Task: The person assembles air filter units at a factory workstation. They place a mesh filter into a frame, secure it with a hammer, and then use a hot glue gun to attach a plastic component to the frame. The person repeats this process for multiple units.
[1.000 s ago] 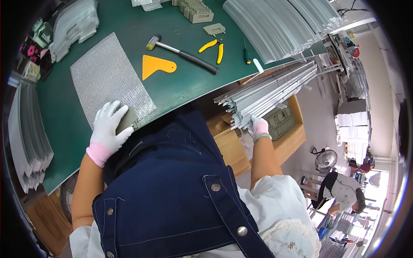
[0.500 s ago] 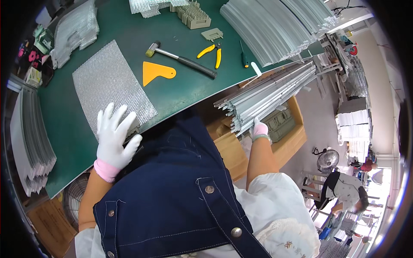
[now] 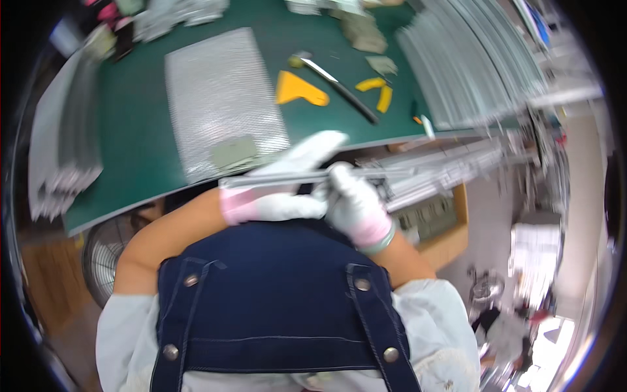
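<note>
Right hand [image 3: 356, 206], white knit glove with a pink cuff, fingers curled shut around a long grey metal strip [image 3: 287, 178] at the near edge of the bench. Left hand [image 3: 287, 189], same kind of glove, lying along that strip with fingers stretched out flat, resting on it rather than clamping, though blur makes that hard to call for sure. Strip sitting level just off the front edge of the green mat [image 3: 130, 130], pulled clear of the bundle of similar strips [image 3: 450, 171] racked below the bench to the right.

Probably light and stiff but long, so likely whippy at the far end; best gripped near the middle with hands spread apart. Bare metal edges, maybe sharp, hence gloves.

Farther out: silvery mesh sheet [image 3: 222, 98] flat on the mat, fine woven texture. Yellow plastic scraper [image 3: 297, 90], hammer [image 3: 336, 81], yellow-handled pliers [image 3: 377, 93]. Ribbed grey profiles [image 3: 470, 59] stacked at right, more stacks [image 3: 62, 150] at left.
</note>
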Tool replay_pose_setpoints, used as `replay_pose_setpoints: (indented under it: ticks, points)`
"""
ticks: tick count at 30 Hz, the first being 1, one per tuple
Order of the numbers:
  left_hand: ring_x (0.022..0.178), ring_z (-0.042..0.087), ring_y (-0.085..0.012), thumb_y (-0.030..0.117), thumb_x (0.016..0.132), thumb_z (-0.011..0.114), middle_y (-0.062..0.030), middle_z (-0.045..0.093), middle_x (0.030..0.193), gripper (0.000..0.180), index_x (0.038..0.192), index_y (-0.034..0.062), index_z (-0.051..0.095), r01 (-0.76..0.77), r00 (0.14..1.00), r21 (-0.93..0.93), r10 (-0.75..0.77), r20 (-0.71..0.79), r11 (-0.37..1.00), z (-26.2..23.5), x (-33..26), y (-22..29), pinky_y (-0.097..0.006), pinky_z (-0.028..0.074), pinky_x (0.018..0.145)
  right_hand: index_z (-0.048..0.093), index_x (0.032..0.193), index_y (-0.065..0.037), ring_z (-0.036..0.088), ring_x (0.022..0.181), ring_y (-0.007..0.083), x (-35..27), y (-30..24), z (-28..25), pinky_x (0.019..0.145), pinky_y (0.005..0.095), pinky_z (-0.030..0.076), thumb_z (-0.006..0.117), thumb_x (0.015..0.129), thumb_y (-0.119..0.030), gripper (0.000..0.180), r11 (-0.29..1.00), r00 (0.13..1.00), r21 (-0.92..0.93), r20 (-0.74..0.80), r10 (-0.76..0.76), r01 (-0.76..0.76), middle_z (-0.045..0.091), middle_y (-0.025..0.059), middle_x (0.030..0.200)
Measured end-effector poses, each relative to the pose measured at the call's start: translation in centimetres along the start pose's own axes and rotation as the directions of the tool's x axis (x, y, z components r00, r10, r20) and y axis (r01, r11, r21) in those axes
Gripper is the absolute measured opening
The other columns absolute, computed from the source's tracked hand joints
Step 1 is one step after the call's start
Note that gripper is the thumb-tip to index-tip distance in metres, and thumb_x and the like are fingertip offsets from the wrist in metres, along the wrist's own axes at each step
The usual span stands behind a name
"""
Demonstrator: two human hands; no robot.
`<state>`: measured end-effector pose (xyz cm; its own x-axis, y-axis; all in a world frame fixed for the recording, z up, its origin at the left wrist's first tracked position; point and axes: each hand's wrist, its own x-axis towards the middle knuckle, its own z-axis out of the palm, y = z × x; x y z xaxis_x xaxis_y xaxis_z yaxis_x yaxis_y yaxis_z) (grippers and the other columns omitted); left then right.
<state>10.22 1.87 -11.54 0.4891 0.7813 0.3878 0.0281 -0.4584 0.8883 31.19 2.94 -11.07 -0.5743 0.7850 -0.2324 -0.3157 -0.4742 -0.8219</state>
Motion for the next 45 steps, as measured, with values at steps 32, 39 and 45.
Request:
replay_pose_setpoints:
  ticks: [32,39,45]
  points:
    - [0.093,0.063,-0.0339,0.013,0.091,0.061,-0.0191,0.063,0.098,0.023,0.106,-0.0034,0.06,0.796,0.395,0.264,-0.137,-0.908,0.544,-2.9,-17.3,1.0,-0.041,0.049,0.087,0.056,0.096,0.003,0.061,0.082,0.0435,12.7,4.3,2.7,0.076,0.0486,0.049,0.063,0.087,-0.012,0.018,0.223,0.912,-0.96,0.069,-0.405,0.172,0.062,0.0243,0.085]
    - [0.067,0.058,-0.0301,0.028,0.097,0.059,-0.015,0.058,0.075,0.031,0.087,-0.0012,0.056,0.885,0.216,-0.043,-0.491,-0.844,0.464,-2.4,-19.5,0.7,-0.043,0.046,0.066,0.061,0.095,0.002,0.065,0.07,0.0375,9.5,4.9,3.9,0.067,0.043,0.051,0.068,0.089,-0.022,0.025,0.065,0.921,-0.981,0.145,-0.36,0.18,0.065,0.0193,0.074]
    - [0.068,0.056,-0.0084,0.032,0.098,0.063,-0.0009,0.059,0.081,0.028,0.097,0.0039,0.06,0.531,0.1,-0.617,-0.765,-0.636,0.581,-2.7,-19.6,-0.7,-0.025,0.048,0.061,0.055,0.118,-0.002,0.067,0.081,0.0355,6.9,5.4,4.1,0.073,0.0439,0.053,0.075,0.081,-0.024,0.047,0.153,0.984,-0.984,0.068,-0.163,0.093,0.068,0.0163,0.086]
